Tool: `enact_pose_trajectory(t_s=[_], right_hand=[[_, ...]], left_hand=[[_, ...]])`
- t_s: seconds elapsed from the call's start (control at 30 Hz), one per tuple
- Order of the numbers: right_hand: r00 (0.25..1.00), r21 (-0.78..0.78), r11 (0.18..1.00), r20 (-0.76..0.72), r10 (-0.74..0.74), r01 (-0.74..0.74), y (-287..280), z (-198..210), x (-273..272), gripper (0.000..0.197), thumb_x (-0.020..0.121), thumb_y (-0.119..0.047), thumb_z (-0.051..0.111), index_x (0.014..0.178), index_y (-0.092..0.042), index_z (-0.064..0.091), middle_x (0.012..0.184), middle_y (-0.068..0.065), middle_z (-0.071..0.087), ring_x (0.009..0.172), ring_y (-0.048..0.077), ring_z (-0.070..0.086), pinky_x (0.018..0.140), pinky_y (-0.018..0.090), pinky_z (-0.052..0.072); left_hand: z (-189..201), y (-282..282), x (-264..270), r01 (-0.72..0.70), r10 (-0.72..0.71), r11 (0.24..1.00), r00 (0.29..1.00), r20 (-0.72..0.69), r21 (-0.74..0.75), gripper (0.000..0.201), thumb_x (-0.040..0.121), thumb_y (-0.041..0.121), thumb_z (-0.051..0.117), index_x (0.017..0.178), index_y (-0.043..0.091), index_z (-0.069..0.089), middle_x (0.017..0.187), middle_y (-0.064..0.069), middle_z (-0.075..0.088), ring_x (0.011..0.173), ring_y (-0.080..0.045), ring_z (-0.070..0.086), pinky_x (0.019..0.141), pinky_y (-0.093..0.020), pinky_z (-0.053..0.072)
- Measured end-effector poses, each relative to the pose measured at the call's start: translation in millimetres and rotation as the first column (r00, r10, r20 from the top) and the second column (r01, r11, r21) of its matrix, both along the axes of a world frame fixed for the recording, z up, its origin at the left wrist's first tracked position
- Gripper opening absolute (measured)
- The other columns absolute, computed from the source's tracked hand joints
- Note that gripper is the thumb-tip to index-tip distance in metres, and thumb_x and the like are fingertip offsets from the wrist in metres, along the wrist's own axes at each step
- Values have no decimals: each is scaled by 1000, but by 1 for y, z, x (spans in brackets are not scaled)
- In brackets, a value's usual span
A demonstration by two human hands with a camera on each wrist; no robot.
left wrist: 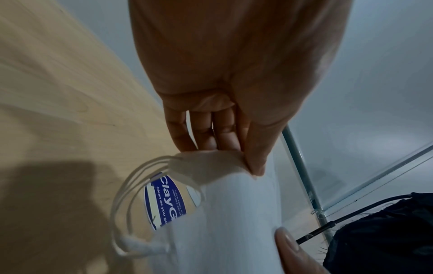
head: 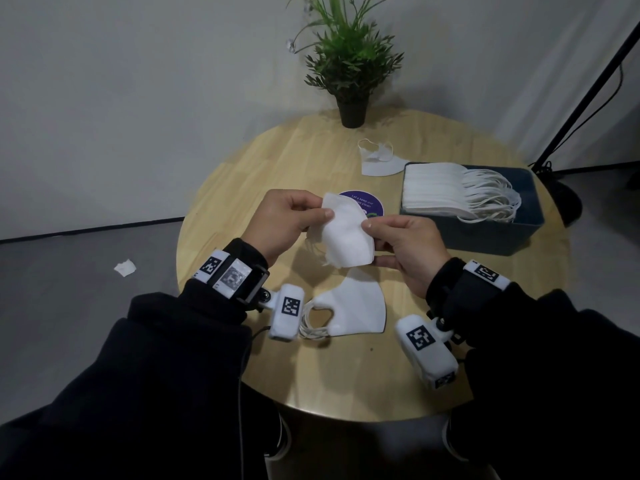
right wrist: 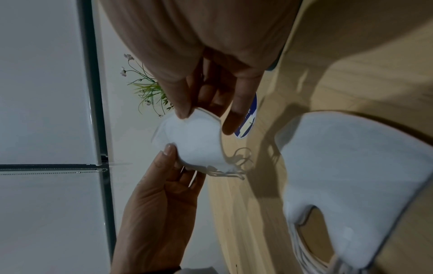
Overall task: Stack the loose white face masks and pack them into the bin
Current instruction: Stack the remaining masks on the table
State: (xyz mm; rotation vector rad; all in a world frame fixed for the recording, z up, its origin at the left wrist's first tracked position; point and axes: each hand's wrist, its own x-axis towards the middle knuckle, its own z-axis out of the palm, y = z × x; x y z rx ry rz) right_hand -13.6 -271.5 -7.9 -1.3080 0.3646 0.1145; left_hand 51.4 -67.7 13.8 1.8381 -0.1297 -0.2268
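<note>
Head view: purple round sticker point(head: 363, 202) on bench point(head: 242, 174) partly covered by held white mask point(head: 346, 237); its print too small to read in full. Left hand point(head: 277, 223) fingers behind the mask not visible; right hand point(head: 405, 247) fingertips likewise tucked behind it. Stack of masks on the bench point(head: 353, 306) partly hidden by left wrist camera housing point(head: 288, 311). Bin point(head: 512, 233): interior below packed masks point(head: 436, 187) not visible. Left wrist view: sticker text cut by mask edge; frame motion-blurred. Right wrist view: potted plant point(right wrist: 150, 90) mostly behind the hand.
</note>
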Motion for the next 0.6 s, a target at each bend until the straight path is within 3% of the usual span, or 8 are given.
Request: enact_pose_trajectory(t_s=[0.17, 0.37, 0.6], right_hand=[[1000, 10, 1000, -23, 16, -16, 1, 1, -1, 8, 93, -8, 75, 98, -1, 76, 77, 9, 78, 65, 19, 74, 65, 43, 66], [999, -17, 1000, -47, 23, -23, 1, -1, 0, 19, 95, -13, 74, 107, 2, 74, 93, 17, 80, 75, 26, 77, 70, 46, 67], [999, -124, 992, 26, 20, -16, 0, -6, 1, 3, 89, -12, 80, 92, -11, 80, 92, 5, 80, 81, 19, 75, 72, 38, 65]], left_hand=[[0, 1, 0, 12, -12, 1000, 1000, 0, 24, 9, 86, 6, 82, 83, 0, 75, 83, -13, 70, 80, -24, 65, 90, -54, 58], [-3, 3, 0, 29, -30, 998, 1000, 5, 51, 14, 86, 7, 82, 76, 10, 74, 77, -10, 66, 75, -23, 60, 78, -42, 53], [-5, 1, -4, 45, -43, 996, 999, -20, 80, 12, 87, 10, 82, 85, 2, 73, 76, -10, 67, 71, -21, 61, 71, -35, 51]])
